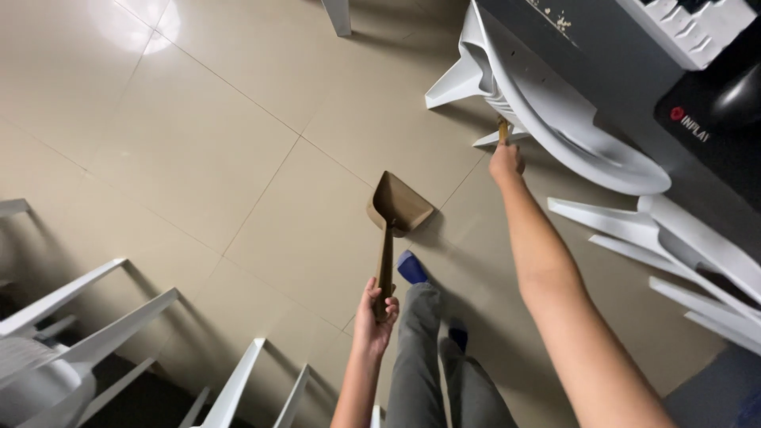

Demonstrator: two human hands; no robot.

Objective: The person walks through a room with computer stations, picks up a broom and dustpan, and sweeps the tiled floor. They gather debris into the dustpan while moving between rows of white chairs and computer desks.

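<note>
The left hand, low in the view at about six o'clock, is closed around the end of the long handle of a brown plastic dustpan, whose scoop rests on the beige tiled floor just above centre, open mouth turned toward eleven o'clock. The right hand, with the arm stretched out toward one o'clock, is clenched on a thin brown stick handle that runs up under the tilted white plastic chair; what lies at the far end of that stick cannot be seen. Grey trouser legs and a blue shoe tip stand just right of the dustpan's handle. More white plastic chair frames sit at eight o'clock and at three o'clock, and a dark grey table fills the two o'clock corner.
</note>
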